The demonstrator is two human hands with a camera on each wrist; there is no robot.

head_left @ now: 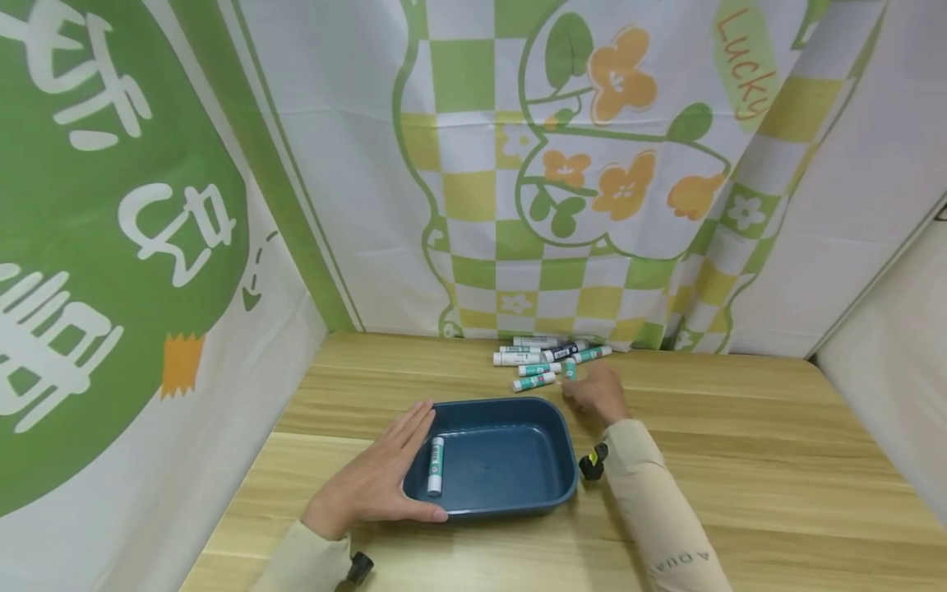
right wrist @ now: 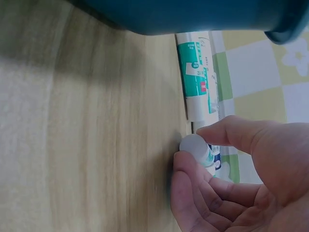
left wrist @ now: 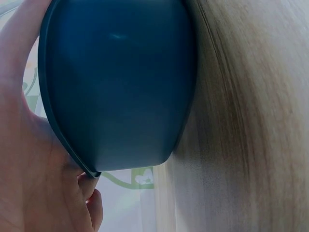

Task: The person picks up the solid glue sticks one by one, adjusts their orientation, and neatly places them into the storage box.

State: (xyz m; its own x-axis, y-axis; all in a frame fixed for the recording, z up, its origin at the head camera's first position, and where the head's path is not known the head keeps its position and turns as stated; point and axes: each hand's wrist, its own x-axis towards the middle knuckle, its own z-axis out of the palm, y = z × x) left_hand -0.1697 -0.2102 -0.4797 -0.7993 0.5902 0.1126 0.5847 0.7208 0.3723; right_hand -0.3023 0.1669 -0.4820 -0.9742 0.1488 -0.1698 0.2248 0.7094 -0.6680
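Note:
A dark blue plastic basin (head_left: 488, 460) sits on the table with one white-and-teal glue stick (head_left: 436, 466) lying along its left side. My left hand (head_left: 377, 473) spans the basin's left end, thumb at the near rim and fingers at the far corner; the left wrist view shows the palm against the basin's rim. Beyond the basin's far right corner, my right hand (head_left: 598, 395) pinches a glue stick (right wrist: 194, 147) by its white end between thumb and fingers. Close to that hand lies another teal glue stick (head_left: 534, 381).
Several more glue sticks (head_left: 518, 358), white, teal and one dark (head_left: 564, 353), lie in a loose pile at the table's back edge. A patterned curtain (head_left: 547, 271) hangs right behind them. The wooden table (head_left: 740, 460) extends to the right.

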